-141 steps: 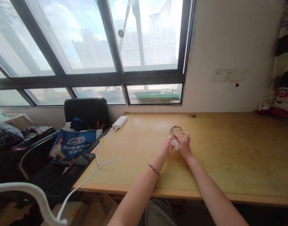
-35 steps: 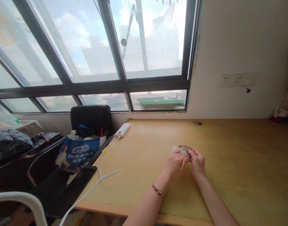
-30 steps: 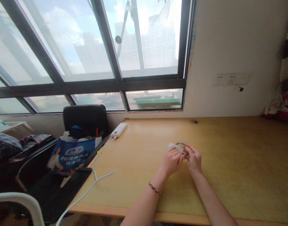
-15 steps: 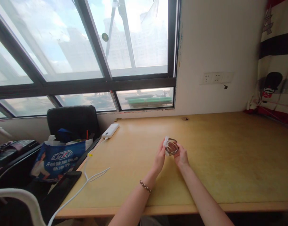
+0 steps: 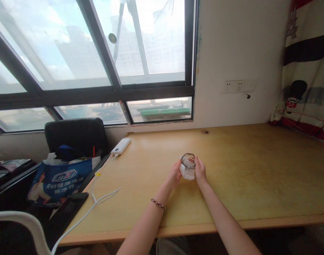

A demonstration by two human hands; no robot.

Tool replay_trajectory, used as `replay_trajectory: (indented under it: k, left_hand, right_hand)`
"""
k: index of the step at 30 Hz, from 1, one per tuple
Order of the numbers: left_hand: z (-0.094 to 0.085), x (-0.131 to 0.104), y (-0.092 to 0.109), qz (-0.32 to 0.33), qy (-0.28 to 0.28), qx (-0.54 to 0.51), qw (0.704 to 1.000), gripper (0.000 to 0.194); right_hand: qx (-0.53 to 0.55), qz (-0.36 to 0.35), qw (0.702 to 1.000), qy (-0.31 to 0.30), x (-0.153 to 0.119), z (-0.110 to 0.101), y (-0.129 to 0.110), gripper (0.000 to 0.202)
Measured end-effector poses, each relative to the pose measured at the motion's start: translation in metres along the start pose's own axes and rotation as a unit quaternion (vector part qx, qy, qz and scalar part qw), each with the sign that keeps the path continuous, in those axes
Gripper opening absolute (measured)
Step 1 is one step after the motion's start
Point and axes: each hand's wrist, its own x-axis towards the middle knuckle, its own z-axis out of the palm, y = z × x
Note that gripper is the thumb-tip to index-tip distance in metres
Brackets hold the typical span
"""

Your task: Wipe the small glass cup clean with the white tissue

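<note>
Over the middle of the table (image 5: 244, 170) I hold a small faceted glass cup (image 5: 189, 161) between both hands. Its round mouth faces up and toward me. A crumpled white tissue (image 5: 187, 174) wraps the side of the cup nearest me. On the left, the fingers of my left hand (image 5: 175, 171) close round the cup and the tissue. My right hand (image 5: 200, 170) grips the opposite side of the cup near its rim. Fingertips behind the glass are partly hidden.
A white power bank (image 5: 121, 146) lies at the table's left edge, with a white cable (image 5: 87, 209) trailing down. Left of the table, a blue bag (image 5: 59, 180) sits on a black chair (image 5: 75, 136). A window (image 5: 151, 53) and wall sockets (image 5: 238, 86) are behind.
The cup has turned in my hands, so its mouth now faces up and the tissue shows on the near side. My view has shifted slightly to the right.
</note>
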Motion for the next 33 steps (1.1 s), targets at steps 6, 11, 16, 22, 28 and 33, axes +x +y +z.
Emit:
replay_trajectory:
  k: [6, 11, 16, 22, 28, 33]
  left_hand:
    - [0.002, -0.003, -0.002, -0.004, -0.026, -0.040, 0.999, 0.039]
    - [-0.001, 0.000, -0.008, 0.022, 0.008, -0.060, 0.998, 0.034]
    - [-0.009, 0.006, -0.011, 0.029, 0.047, -0.061, 0.997, 0.029]
    - [-0.006, 0.003, -0.007, 0.069, 0.039, -0.032, 0.996, 0.033]
    - [-0.010, 0.006, -0.010, 0.055, 0.020, -0.014, 0.998, 0.037]
    - [-0.020, 0.012, -0.011, 0.038, 0.038, -0.039, 0.998, 0.037]
  right_hand:
    - [-0.153, -0.070, 0.986, 0.010, -0.003, -0.004, -0.007, 0.052]
    - [-0.400, -0.261, 0.878, 0.008, -0.023, -0.002, -0.026, 0.031]
    - [-0.504, -0.277, 0.811, -0.110, -0.032, 0.001, -0.030, 0.026]
    - [-0.506, -0.285, 0.801, -0.147, -0.021, -0.003, -0.029, 0.015]
    - [-0.483, -0.253, 0.823, -0.160, 0.029, -0.037, -0.030, 0.018]
    - [-0.558, -0.215, 0.795, -0.103, 0.101, -0.098, -0.032, 0.018]
